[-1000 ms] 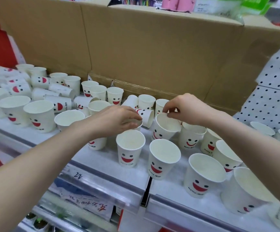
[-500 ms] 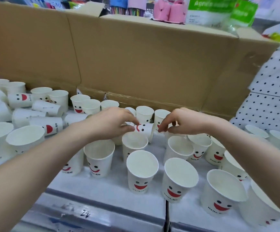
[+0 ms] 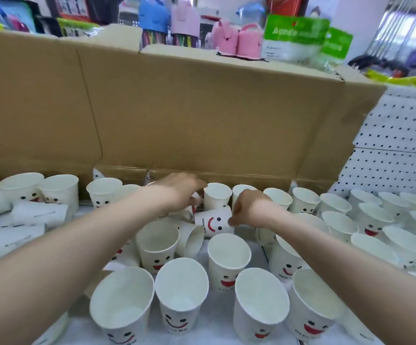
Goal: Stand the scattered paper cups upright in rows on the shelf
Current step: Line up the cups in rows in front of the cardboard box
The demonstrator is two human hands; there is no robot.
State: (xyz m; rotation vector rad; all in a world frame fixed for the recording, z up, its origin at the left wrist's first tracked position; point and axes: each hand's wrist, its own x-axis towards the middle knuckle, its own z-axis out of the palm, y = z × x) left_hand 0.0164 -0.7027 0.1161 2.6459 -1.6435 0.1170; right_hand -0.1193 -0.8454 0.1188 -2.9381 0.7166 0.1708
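The white shelf [image 3: 223, 329] carries many paper cups printed with smiling faces. The front-row cups [image 3: 180, 292], at 6 o'clock in the view, stand upright with their mouths open, and nothing lies in them but bare white bottoms. The same holds for the second-row cups [image 3: 157, 245] just behind.

Near the centre a tipped cup [image 3: 211, 221] lies on its side, its face turned sideways. The right hand [image 3: 249, 207] sits at its 3 o'clock and pinches that end between thumb and curled fingers. At the tipped cup's 7 o'clock another fallen cup [image 3: 193, 241] leans against the upright ones.

The left hand [image 3: 182, 192] reaches in at the tipped cup's 11 o'clock, fingers curled down among the back-row cups [image 3: 218, 195]; I cannot tell whether it holds one.

At 9 o'clock several more toppled cups [image 3: 40, 212] lie flat beside standing ones. At 3 o'clock tidy rows of upright cups [image 3: 338, 222] stand before a dotted pegboard [image 3: 396, 145]. A cardboard box [image 3: 202, 115] walls the shelf at 12 o'clock.
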